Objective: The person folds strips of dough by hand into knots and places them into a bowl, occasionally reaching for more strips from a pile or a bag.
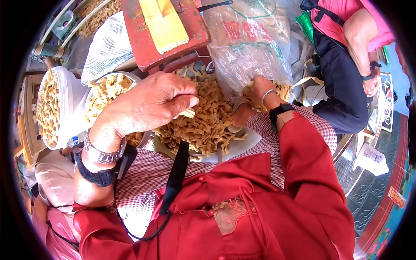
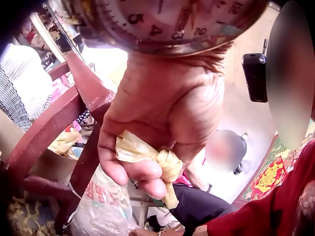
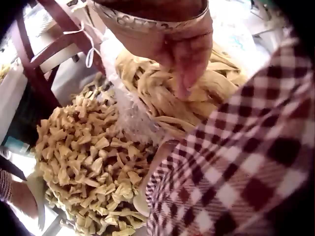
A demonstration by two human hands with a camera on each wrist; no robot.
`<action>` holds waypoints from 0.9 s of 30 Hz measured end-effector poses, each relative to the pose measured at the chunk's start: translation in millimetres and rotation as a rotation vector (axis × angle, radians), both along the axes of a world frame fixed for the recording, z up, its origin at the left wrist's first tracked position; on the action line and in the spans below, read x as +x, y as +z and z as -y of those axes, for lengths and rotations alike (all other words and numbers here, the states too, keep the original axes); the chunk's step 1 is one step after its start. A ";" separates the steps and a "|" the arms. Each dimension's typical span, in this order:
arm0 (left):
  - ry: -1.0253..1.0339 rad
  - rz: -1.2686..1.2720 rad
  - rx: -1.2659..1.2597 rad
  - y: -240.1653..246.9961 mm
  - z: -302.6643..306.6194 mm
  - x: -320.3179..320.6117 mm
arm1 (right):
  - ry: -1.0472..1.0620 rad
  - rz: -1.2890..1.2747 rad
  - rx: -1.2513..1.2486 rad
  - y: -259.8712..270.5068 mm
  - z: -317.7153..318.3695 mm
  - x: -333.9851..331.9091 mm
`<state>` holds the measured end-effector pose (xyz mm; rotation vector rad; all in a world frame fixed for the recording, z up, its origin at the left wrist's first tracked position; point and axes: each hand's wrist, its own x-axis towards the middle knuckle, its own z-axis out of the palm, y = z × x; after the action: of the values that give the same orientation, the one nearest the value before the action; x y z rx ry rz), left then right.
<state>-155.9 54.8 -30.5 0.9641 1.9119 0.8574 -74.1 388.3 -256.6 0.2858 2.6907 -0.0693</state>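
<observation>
My left hand [image 1: 151, 104] is raised over the heap of knotted tofu-skin strips [image 1: 203, 117]. Its curled fingers hold one pale yellow tofu-skin knot [image 2: 167, 164], a strip end sticking out on either side. At the mouth of a clear plastic bag [image 1: 249, 52], my right hand [image 1: 262, 91] reaches down among long, untied tofu-skin strips [image 3: 152, 88]. Its fingers point down, bunched and overlapping the strips in the right wrist view; I cannot tell whether they pinch one. The heap lies in a wide basin [image 1: 247, 143] between my legs.
A red wooden stool [image 1: 195, 37] bearing a yellow block [image 1: 167, 34] stands just ahead. On the left are a white bucket of knots [image 1: 71, 104] and a second container of knots [image 1: 110, 91]. Another person in dark trousers [image 1: 342, 78] sits at the right.
</observation>
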 end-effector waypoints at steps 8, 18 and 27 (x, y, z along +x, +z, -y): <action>-0.105 -0.240 -0.022 -13.2 -0.2 11.5 | 0.182 0.159 -0.032 116.9 84.9 19.3; -0.101 0.140 -0.144 -69.7 -13.4 19.8 | 0.098 -0.185 -1.000 182.4 169.7 87.3; 0.205 0.432 0.053 -71.8 -23.6 39.9 | -0.122 0.048 -1.302 152.5 186.9 95.7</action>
<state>-116.1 78.4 -102.3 0.5589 1.6335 1.1381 21.6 201.4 -104.1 0.0193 2.0231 -1.6778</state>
